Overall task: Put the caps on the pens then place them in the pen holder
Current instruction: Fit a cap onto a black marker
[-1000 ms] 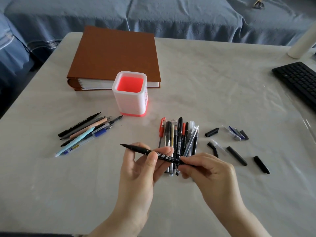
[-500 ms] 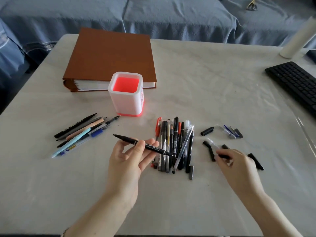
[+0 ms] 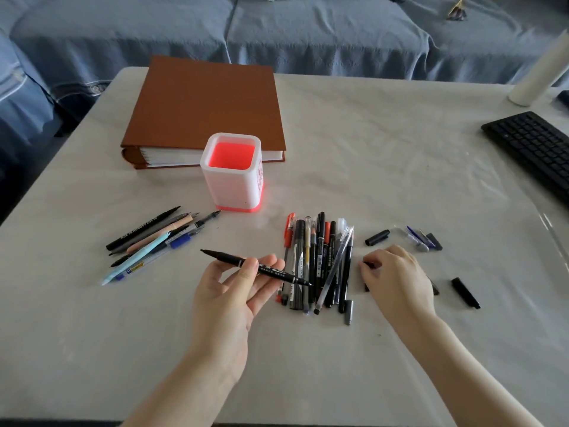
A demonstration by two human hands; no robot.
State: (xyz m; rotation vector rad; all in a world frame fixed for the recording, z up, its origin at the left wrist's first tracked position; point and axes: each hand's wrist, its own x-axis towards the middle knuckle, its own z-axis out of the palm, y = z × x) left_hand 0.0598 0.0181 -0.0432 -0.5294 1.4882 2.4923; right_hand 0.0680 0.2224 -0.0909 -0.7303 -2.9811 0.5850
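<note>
white pen holder [image 3: 231, 177] glowing red inside, brown binder [image 3: 206, 103], black keyboard [image 3: 532, 146]

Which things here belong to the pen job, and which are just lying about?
Job: black pen in left hand, right hand pinching a black cap, middle pen pile, left pen pile, loose caps, pen holder.
Lying about: brown binder, keyboard, white roll.

Soft, even daylight fills a wide-angle view, leaving the pale bench [image 3: 369, 149] bright and slightly washed out, with faint, blurry shadows beneath the loose pens [image 3: 317, 263]. A streak of glare lies on its right side near the keyboard [image 3: 535, 149], and the pen holder [image 3: 231, 186] glows red inside, tinting the surface at its base. Edges bow toward the corners and fine detail is soft.
</note>
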